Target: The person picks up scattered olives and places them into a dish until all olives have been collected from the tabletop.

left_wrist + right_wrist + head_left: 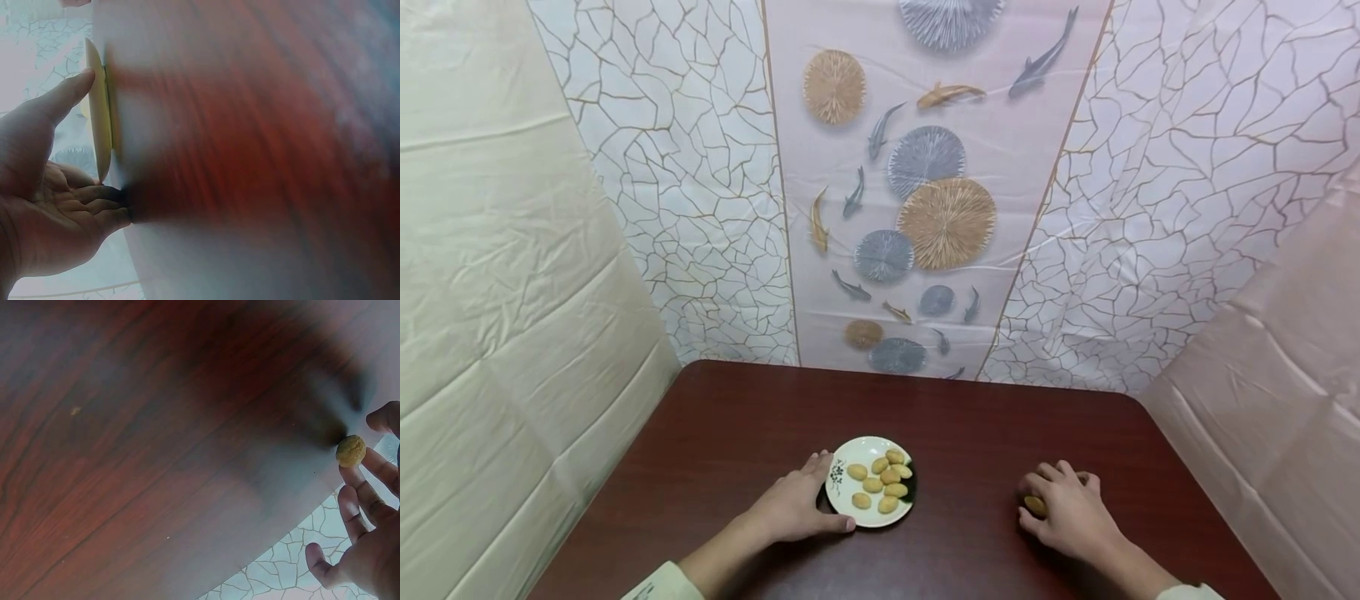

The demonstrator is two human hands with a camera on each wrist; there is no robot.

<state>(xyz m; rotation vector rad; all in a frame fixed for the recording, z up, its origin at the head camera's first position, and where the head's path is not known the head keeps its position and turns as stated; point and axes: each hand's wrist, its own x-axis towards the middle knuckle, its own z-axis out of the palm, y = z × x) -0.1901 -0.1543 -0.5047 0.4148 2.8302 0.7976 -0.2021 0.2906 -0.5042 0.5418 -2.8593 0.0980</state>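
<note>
In the head view a white plate (844, 508) with a dark floral print and a dark patch at its right edge holds several tan, oval walnuts (861, 500). My left hand (797, 502) lies along the plate's left side, its thumb against the near rim and its fingers at the far left. The left wrist view shows the thumb touching the plate's edge (99, 119), seen side-on. At the right, my right hand (1067, 510) arches over a single walnut (351, 451) on the table. Its fingertips touch the walnut, while the thumb appears slightly apart from it.
The dark red-brown wooden table (955, 433) reaches back to a patterned cloth wall (895, 292). Plain cloth sides (497, 333) flank it on the left and right. Bare tabletop lies between the plate and my right hand.
</note>
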